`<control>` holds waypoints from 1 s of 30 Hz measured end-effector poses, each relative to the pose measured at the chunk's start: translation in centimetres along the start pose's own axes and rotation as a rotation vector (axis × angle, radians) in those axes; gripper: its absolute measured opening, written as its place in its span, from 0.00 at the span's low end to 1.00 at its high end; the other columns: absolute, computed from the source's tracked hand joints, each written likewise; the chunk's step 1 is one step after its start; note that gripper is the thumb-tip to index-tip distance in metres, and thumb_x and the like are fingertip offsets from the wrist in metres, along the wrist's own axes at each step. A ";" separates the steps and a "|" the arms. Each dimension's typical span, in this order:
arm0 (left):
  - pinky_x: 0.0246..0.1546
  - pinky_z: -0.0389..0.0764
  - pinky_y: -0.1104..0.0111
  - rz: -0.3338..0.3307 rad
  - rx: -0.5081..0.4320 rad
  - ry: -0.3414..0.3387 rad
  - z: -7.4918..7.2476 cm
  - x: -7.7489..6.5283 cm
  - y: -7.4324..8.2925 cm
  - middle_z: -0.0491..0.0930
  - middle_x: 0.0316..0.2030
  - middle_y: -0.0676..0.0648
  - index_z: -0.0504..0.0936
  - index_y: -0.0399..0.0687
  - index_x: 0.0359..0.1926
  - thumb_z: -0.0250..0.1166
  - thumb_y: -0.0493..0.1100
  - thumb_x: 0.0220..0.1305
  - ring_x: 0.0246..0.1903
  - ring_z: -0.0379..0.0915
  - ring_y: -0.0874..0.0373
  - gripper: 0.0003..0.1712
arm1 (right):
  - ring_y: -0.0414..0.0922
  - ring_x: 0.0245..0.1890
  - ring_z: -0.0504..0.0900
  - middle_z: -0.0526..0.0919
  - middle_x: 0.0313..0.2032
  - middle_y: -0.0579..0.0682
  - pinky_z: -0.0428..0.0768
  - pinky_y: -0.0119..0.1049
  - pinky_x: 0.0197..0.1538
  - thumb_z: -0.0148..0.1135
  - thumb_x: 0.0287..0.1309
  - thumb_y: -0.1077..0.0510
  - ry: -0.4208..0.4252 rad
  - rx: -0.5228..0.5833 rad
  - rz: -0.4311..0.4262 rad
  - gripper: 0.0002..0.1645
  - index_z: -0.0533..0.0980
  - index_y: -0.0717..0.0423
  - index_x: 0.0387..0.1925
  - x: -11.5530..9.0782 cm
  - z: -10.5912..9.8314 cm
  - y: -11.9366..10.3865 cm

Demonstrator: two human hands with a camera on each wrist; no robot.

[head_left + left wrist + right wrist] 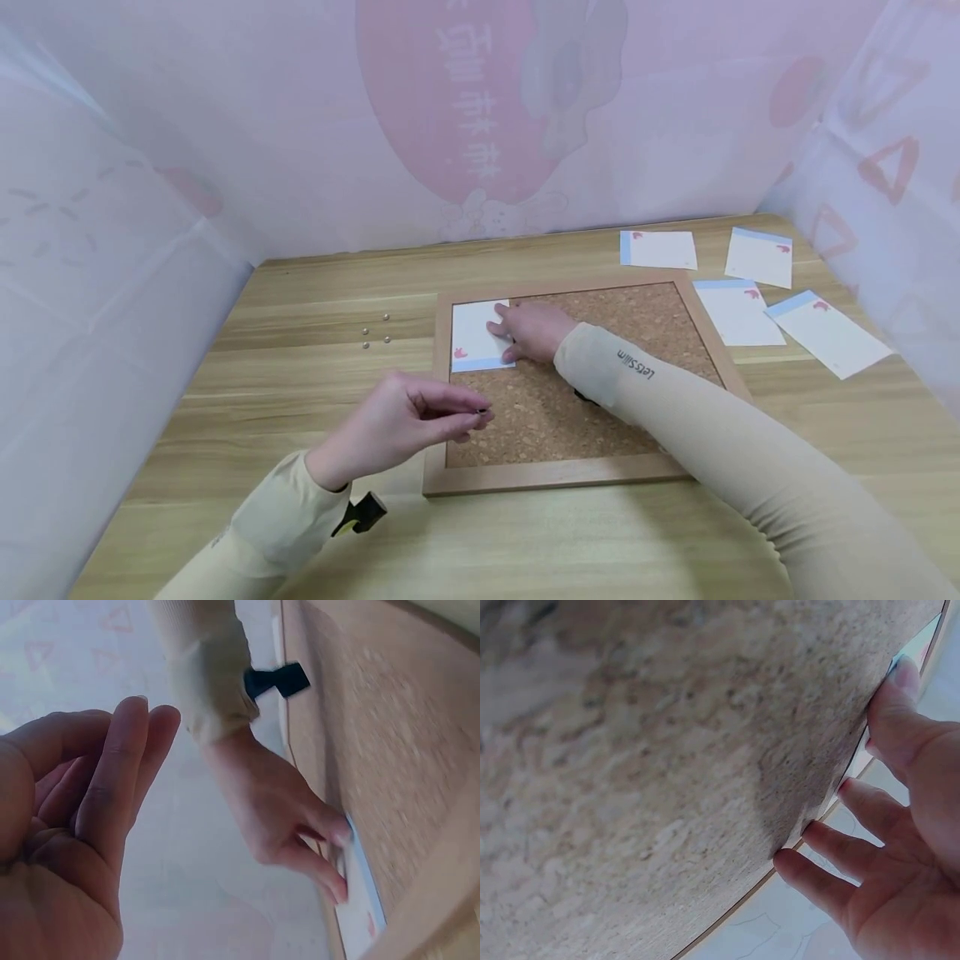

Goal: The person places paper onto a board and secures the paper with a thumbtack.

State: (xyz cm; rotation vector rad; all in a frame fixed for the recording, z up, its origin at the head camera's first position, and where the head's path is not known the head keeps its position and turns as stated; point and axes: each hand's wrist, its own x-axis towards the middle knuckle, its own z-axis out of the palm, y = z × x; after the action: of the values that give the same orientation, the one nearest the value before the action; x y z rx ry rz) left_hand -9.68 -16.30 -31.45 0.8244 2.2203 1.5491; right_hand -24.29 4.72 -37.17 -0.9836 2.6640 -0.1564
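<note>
A white card (476, 333) with a blue band and a small red print lies in the far left corner of the framed cork board (525, 417). My right hand (534, 329) rests on the card's right edge, its fingers spread and fingertips pressing down; in the right wrist view some fingertips (810, 829) touch along the board's far side. Above the board's near left part, my left hand (420, 412) pinches a small shiny pin (482, 411) between thumb and fingertips. The left wrist view shows the left hand's fingers (124, 765) but hides the pin.
Several small silvery pins (386, 339) lie on the wooden table (300, 333) left of the board. More white cards with blue bands lie to the right, one card (738, 312) beside the board's frame and another (660, 250) behind it. Printed cloth walls (300, 125) enclose the table.
</note>
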 end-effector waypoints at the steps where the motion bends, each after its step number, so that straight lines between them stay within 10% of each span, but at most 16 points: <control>1: 0.36 0.85 0.62 0.009 0.000 -0.005 0.3 0.0 0.4 0.87 0.41 0.45 0.86 0.35 0.47 0.66 0.31 0.64 0.39 0.85 0.56 0.11 | 0.59 0.70 0.62 0.57 0.74 0.57 0.63 0.51 0.69 0.64 0.61 0.44 0.002 -0.002 -0.003 0.40 0.64 0.47 0.72 0.0 0.0 0.0; 11: 0.34 0.85 0.66 0.159 0.045 -0.051 2.5 -0.3 2.8 0.87 0.41 0.46 0.86 0.35 0.47 0.65 0.31 0.65 0.38 0.85 0.60 0.10 | 0.59 0.71 0.61 0.56 0.74 0.56 0.62 0.51 0.70 0.63 0.61 0.44 -0.004 -0.002 -0.002 0.41 0.63 0.47 0.72 0.0 0.0 0.0; 21: 0.47 0.79 0.76 0.800 0.879 0.046 3.8 0.0 2.0 0.86 0.43 0.51 0.85 0.43 0.47 0.63 0.30 0.64 0.44 0.83 0.64 0.13 | 0.59 0.70 0.61 0.56 0.74 0.57 0.63 0.51 0.69 0.62 0.61 0.43 -0.020 -0.039 -0.014 0.40 0.63 0.47 0.73 0.0 0.3 -0.1; 30: 0.41 0.83 0.69 1.165 1.253 0.084 3.9 0.0 2.8 0.86 0.44 0.46 0.87 0.44 0.46 0.55 0.35 0.73 0.41 0.85 0.55 0.14 | 0.58 0.71 0.60 0.55 0.75 0.56 0.64 0.51 0.69 0.63 0.62 0.43 -0.012 -0.025 0.012 0.41 0.62 0.46 0.73 0.2 0.3 0.1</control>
State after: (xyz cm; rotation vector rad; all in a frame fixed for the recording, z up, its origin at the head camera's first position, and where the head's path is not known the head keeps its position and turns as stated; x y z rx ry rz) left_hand -6.75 -12.68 -30.32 2.7221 2.7736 0.0675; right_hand -24.38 4.66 -37.48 -0.9731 2.6668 -0.1141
